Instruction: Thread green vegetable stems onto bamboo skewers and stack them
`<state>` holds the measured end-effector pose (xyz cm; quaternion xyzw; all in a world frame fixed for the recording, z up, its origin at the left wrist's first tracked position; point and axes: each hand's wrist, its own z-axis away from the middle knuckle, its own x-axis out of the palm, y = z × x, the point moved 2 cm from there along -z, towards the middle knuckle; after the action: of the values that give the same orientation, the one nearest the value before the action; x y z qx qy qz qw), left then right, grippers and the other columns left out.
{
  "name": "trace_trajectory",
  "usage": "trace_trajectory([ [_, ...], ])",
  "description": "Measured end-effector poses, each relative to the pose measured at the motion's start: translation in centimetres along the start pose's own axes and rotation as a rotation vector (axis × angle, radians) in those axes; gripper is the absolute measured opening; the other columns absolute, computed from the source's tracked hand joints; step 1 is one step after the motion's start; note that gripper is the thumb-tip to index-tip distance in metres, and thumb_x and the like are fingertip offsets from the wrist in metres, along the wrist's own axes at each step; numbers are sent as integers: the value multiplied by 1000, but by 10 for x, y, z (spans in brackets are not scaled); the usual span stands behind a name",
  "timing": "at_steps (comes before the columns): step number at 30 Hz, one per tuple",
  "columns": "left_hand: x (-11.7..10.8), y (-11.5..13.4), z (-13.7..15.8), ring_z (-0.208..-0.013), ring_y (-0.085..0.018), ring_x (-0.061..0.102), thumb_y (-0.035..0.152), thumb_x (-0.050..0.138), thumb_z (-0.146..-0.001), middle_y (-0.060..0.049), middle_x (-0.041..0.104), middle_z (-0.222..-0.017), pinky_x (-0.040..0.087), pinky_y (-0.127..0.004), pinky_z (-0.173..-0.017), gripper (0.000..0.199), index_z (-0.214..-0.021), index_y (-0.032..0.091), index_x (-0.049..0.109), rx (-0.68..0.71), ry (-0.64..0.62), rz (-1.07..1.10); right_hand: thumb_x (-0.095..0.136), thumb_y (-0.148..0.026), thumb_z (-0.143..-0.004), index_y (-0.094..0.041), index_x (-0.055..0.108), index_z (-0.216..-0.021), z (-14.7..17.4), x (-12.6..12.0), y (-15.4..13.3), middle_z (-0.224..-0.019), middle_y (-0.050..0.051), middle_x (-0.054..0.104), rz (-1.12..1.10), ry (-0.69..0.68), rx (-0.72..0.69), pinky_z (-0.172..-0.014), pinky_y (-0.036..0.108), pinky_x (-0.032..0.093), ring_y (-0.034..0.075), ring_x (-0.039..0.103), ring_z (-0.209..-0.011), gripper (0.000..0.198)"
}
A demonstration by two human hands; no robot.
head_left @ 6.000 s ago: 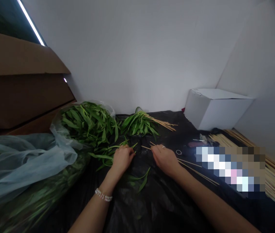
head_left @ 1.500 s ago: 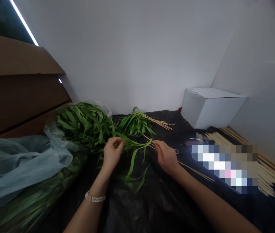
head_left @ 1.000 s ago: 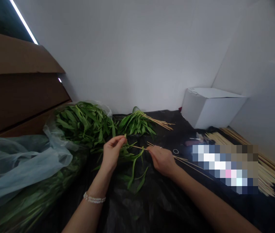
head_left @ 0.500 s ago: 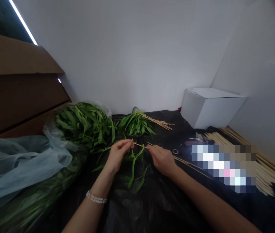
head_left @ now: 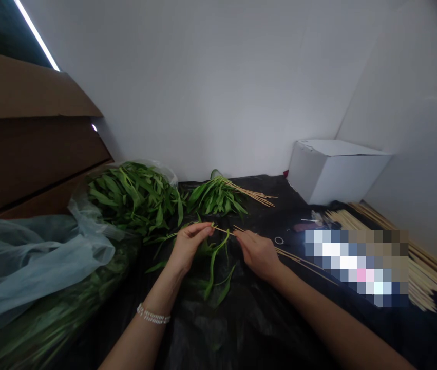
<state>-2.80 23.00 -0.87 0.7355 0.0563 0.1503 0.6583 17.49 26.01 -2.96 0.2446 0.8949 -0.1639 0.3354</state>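
My right hand [head_left: 260, 255] grips several thin wooden skewers, whose rear ends stick out behind it to the right. One skewer [head_left: 222, 230] reaches across to my left hand [head_left: 188, 246], which pinches a green leafy stem at its tip. From that same skewer, between my hands, hangs a leafy green sprig [head_left: 213, 259] with long narrow leaves. Just beyond my hands lies a bundle of leafy skewers [head_left: 218, 194], leaves to the left and bare sticks to the right. My left fingertips partly hide the stem they hold.
A clear plastic bag [head_left: 170, 172] of leafy greens [head_left: 133, 192] stands at the back left, near another plastic bag [head_left: 44, 262]. Loose skewers [head_left: 351, 220], a metal ring [head_left: 279, 240] and a white box [head_left: 341, 169] are on the right. Black plastic sheeting [head_left: 187, 334] covers the surface.
My left fingertips have shifted slightly to the right along the skewer with the green stem. My right hand has stayed in place.
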Motion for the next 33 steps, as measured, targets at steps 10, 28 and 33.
trace_trajectory([
  [10, -3, -2, -1, -74, -16, 67, 33, 84, -61, -5, 76, -79, 50, -29, -78, 29, -85, 18, 77, 4, 23, 17, 40, -15, -96, -14, 63, -111, 1, 2, 0, -84, 7, 69, 24, -8, -6, -67, 25, 48, 17, 66, -76, 27],
  [28, -3, -2, -1, -71, -17, 65, 33, 85, -57, -5, 75, -77, 50, -29, -73, 30, -81, 17, 77, 7, 53, -32, 41, -14, -95, -15, 62, -112, 2, 3, -1, -82, 6, 68, 33, -35, -1, -67, 24, 48, 16, 65, -75, 28],
  [33, -3, -1, 0, -71, -16, 64, 33, 86, -57, -5, 75, -78, 50, -29, -73, 28, -79, 17, 77, 23, 50, -55, 41, -14, -94, -14, 63, -112, 2, 4, -2, -85, 8, 69, 19, -35, -3, -69, 25, 50, 17, 66, -78, 29],
])
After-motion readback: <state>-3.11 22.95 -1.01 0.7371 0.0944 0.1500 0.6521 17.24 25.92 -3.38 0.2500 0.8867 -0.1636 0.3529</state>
